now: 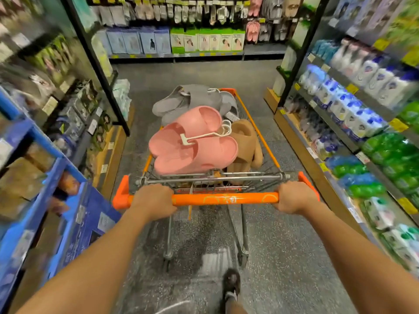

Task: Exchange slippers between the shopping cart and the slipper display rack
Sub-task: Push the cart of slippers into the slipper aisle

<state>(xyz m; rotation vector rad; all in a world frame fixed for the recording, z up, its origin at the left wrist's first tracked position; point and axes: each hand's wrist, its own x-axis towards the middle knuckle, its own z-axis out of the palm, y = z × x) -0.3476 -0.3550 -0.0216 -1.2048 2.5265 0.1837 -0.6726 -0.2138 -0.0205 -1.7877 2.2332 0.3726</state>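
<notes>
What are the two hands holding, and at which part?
Both hold the cart's orange handle bar: the left hand near its left end, the right hand near its right end.

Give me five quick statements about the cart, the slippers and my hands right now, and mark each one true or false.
1. Both hands grip the orange cart handle. True: the left hand and the right hand are closed on it.
2. The pink slippers lie on top of the load. True.
3. The cart holds only pink slippers. False: grey slippers and brown slippers are in it too.
4. The pink pair is joined by a white hanger. True.
5. The right hand is holding a slipper. False: it holds only the handle.
</notes>
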